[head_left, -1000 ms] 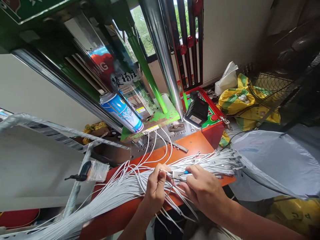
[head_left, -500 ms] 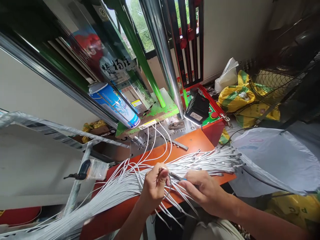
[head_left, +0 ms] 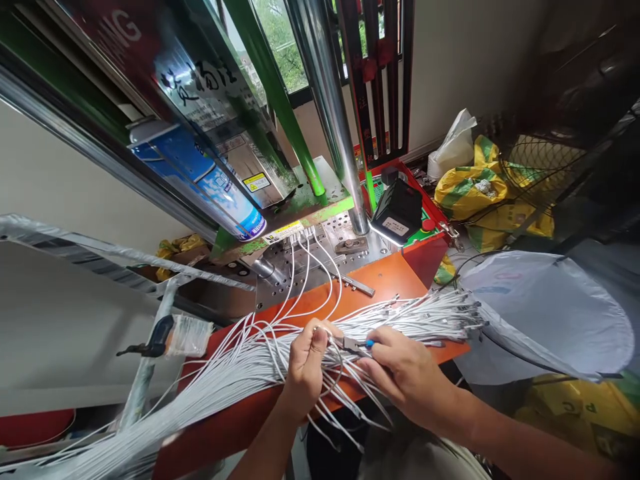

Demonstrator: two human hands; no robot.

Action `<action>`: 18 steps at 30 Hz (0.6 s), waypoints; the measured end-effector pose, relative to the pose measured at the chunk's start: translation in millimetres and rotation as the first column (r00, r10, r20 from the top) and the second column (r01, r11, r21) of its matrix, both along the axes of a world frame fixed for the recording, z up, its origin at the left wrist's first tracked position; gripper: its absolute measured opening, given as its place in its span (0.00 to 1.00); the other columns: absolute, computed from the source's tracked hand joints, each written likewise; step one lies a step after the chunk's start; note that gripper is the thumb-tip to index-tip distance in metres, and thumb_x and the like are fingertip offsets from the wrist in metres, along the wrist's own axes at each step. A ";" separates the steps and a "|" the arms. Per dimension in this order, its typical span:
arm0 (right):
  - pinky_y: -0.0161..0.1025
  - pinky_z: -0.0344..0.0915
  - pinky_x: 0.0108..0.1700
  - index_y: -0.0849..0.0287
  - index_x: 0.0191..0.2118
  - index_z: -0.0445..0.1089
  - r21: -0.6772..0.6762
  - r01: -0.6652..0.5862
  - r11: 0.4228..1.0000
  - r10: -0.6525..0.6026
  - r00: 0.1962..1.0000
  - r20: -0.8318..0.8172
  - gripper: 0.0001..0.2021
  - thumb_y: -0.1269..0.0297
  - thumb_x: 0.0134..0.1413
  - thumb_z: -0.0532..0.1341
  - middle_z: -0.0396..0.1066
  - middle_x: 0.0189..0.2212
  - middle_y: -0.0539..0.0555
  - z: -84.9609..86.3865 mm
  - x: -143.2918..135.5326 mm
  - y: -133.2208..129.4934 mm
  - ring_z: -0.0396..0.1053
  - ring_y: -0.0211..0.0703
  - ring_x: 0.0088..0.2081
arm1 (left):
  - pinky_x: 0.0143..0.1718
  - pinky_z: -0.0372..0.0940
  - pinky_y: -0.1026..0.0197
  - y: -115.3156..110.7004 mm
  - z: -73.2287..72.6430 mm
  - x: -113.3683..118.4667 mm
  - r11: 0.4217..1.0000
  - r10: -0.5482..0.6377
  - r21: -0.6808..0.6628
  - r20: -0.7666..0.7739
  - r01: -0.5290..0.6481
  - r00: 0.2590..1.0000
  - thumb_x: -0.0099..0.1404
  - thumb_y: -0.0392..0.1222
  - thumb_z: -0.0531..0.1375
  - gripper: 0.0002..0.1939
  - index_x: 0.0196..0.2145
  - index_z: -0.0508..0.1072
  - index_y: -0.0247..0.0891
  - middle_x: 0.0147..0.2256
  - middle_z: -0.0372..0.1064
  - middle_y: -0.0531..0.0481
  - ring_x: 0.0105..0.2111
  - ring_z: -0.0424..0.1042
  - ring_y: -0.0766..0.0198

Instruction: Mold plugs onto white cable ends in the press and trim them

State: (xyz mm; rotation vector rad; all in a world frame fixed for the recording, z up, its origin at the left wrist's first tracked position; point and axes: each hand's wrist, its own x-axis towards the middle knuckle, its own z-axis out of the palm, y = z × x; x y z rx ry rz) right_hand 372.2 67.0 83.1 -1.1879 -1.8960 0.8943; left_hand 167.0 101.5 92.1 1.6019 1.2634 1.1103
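Note:
My left hand [head_left: 309, 360] is closed in a pinch on the end of a cable, over a thick bundle of white cables [head_left: 235, 370]. In my right hand [head_left: 403, 370] is a pair of cutting pliers [head_left: 353, 345], part of a blue grip showing. Their jaws point left and meet the piece at my left fingertips; whether they touch the cable or only its end piece is hard to tell. The bundle lies across an orange board [head_left: 393, 277], its connector ends fanned out to the right. Several white cables [head_left: 330, 287] curve up from it into the machine's mould.
A green press with steel columns [head_left: 330, 113] stands ahead, a blue spray can [head_left: 200, 180] at its left. A black box [head_left: 397, 210] rests on the red control cabinet [head_left: 425, 263]. At right are a white cloth hoop [head_left: 555, 313] and yellow bags [head_left: 473, 193]. A wrapped rail [head_left: 100, 247] stands left.
The camera view has shifted a little. The machine plate has risen, so the cable ends in the mould show more. The pliers' jaws and blue grip are more visible in my right hand.

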 end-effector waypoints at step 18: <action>0.41 0.55 0.37 0.57 0.30 0.67 0.239 0.098 0.966 -0.164 0.947 0.278 0.15 0.63 0.73 0.57 0.67 0.36 0.52 0.6 -9.2 1.9 0.65 0.44 0.36 | 0.25 0.56 0.63 -8.0 -24.1 15.2 0.977 0.207 -0.088 0.203 -0.193 0.957 0.76 0.59 0.55 0.20 0.34 0.68 0.41 0.27 0.60 0.55 0.24 0.57 0.66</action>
